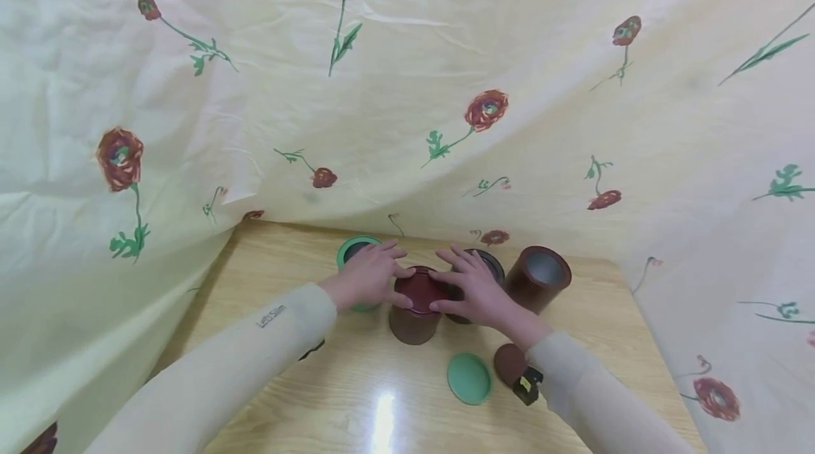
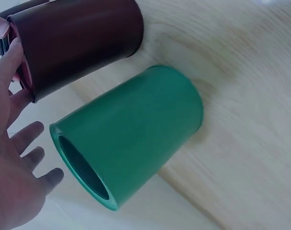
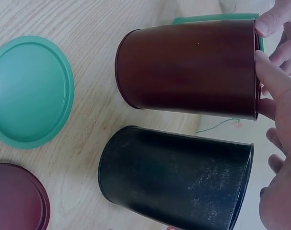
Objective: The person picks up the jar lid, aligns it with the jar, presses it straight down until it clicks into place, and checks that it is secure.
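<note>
A dark red canister [image 1: 414, 328] stands upright on the table with a dark red lid [image 1: 422, 289] at its top. My left hand [image 1: 369, 276] rests its thumb and index finger on the left side of the lid's edge. From the other side, my right hand [image 1: 476, 291] touches the edge with thumb and index finger; its remaining fingers are spread. Left of this canister stands an uncovered green canister [image 2: 131, 134], close to the left hand's other fingers. A black canister [image 3: 174, 177] is partly under the right hand in the head view.
Another dark red canister [image 1: 535, 284], open at the top, stands at the right. A green lid [image 1: 469, 378] and a dark red lid [image 1: 509, 363] lie nearer the front. A floral cloth [image 1: 382, 121] hangs behind the wooden table [image 1: 331, 397].
</note>
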### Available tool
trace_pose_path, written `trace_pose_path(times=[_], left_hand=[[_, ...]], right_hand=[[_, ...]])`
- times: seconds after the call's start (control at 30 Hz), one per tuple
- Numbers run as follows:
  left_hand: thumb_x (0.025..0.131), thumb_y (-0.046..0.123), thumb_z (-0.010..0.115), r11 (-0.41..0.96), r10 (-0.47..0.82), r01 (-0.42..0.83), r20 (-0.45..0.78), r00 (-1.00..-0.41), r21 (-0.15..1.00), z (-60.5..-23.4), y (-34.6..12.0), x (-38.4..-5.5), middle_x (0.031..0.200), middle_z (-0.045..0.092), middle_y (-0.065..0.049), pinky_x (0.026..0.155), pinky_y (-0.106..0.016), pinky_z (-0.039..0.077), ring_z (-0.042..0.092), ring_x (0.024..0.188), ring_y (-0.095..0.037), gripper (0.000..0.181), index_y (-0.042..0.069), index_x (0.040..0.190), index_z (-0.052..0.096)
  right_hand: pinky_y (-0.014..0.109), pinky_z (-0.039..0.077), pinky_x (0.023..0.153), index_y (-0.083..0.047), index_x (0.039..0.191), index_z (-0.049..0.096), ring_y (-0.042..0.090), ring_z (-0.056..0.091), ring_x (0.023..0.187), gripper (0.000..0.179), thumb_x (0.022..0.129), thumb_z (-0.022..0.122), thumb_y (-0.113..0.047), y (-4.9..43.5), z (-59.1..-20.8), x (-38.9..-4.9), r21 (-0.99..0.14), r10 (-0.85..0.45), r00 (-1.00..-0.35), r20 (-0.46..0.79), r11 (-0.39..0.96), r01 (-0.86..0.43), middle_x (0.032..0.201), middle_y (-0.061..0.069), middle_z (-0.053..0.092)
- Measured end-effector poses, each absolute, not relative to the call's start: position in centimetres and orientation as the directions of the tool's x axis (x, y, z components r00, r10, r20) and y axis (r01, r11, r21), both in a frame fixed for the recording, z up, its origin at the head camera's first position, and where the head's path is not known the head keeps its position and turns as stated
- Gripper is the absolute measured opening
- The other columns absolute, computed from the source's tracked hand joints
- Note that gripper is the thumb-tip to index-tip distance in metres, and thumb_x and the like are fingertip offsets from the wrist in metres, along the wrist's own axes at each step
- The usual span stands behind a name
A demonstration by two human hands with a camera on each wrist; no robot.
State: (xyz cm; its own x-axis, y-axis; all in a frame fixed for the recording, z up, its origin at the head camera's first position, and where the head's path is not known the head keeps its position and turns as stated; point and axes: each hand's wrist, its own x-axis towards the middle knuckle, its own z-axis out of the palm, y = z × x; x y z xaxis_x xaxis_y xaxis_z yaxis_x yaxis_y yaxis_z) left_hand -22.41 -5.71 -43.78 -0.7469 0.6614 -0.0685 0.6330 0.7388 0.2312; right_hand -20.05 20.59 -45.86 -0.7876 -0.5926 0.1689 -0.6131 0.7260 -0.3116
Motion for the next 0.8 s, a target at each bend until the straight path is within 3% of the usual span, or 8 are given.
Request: trace_pose_path(times=[0.37,0.8], left_hand=[[0.098,0.062,0.07,0.701,0.697,0.681,0.0,-0.717,0.211,-44.0,-6.6,-22.1,0.165,0.048,-0.012,0.129,-0.056,0.029,0.03,0.161,-0.035,0.069,0.021,0.152,0.063],[0.099,0.061,0.069,0.687,0.693,0.696,0.1,-0.714,0.21,-43.2,-8.7,-19.7,0.163,0.051,-0.011,0.128,-0.055,0.032,0.042,0.154,-0.036,0.066,0.02,0.151,0.064]], right_hand=[[0.071,0.015,0.127,-0.008,0.144,0.069,0.047,0.028,0.158,0.061,0.093,0.085,-0.038,21.4,-45.8,-19.7,-0.271,-0.608,-0.769,0.2,0.72,-0.639,0.163,0.022,0.046],[0.07,0.014,0.128,-0.005,0.137,0.073,0.046,0.033,0.156,0.059,0.088,0.09,-0.033,22.7,-44.2,-18.2,-0.286,-0.624,-0.735,0.264,0.677,-0.678,0.163,0.017,0.049]])
